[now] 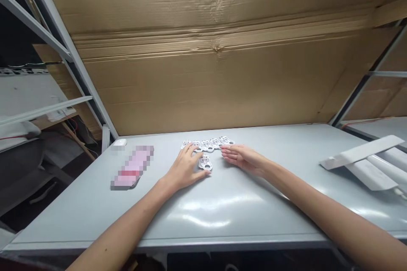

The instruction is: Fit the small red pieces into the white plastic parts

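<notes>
A row of several small white moulded plastic parts (208, 145) with round holes lies at the far side of the grey table top (254, 216). One more such part (205, 163) lies alone just in front of the row. My left hand (186, 167) rests flat with its fingers apart, the fingertips over the left end of the row and the thumb beside the single part. My right hand (243, 158) lies on the table with its fingers together, the fingertips close to the row's right end. It holds nothing.
A pixelated pink and red packet (132, 167) and a small white object (120, 142) lie left of my hands. Long white panels (362, 161) lie at the right. A large cardboard sheet (216, 63) stands behind the table, with a metal shelf frame (54, 38) at the left.
</notes>
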Tool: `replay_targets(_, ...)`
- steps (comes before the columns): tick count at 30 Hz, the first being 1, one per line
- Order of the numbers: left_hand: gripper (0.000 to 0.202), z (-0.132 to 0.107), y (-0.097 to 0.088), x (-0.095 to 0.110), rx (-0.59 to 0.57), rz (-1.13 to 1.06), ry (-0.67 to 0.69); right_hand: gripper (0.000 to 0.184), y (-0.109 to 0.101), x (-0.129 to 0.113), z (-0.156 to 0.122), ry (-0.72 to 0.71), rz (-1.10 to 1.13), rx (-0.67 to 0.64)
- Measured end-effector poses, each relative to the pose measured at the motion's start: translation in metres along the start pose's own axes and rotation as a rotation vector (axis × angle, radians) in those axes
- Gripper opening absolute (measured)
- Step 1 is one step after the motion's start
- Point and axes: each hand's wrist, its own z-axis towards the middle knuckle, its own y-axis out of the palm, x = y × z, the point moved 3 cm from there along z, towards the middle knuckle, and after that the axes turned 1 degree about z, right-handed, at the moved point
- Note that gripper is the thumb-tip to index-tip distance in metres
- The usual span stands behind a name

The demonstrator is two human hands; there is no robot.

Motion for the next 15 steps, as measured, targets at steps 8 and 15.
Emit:
replay_targets(8,0.042,-0.001,-0.006,-0.008,-0.073,0.023,-0.001,0.026,0.007,-0.002,-0.006,-0.038,-0.184,-0.045)
replay_targets(15,0.034,0.0,0.005,-0.002,-0.05,-0.015,0.016,0.034,0.02,-0.008,-0.012,-0.126,-0.431,-0.103)
